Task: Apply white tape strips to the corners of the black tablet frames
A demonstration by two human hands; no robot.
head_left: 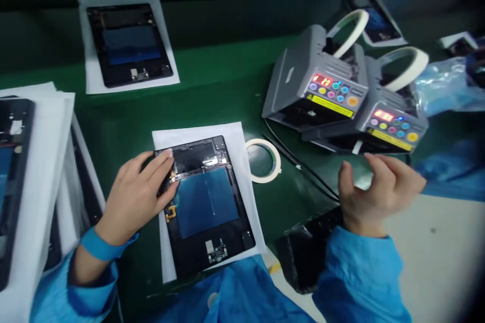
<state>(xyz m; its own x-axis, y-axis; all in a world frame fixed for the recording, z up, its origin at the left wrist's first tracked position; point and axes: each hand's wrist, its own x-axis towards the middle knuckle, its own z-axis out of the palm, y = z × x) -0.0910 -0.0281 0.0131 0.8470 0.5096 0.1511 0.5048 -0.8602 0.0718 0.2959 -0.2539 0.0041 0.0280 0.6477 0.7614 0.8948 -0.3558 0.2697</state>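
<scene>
A black tablet housing [242, 202] with a blue battery [207, 203] lies on white paper [161, 137] in front of me. My left hand [138, 194] rests on its upper left edge, fingers spread, thumb near the battery's corner. My right hand [379, 192] hovers just below the right-hand tape dispenser [396, 123], thumb and fingers apart, with nothing visible between them. A short white strip of tape [356, 147] sticks out of that dispenser's front, just above this hand.
Another tape dispenser [318, 81] stands beside the first. A tape roll [273, 177] and black cables [316, 176] lie right of the housing. Another housing [131, 43] sits at back left. Stacked housings with paper [45, 161] are at far left. A black bin [303, 257] is near my right sleeve.
</scene>
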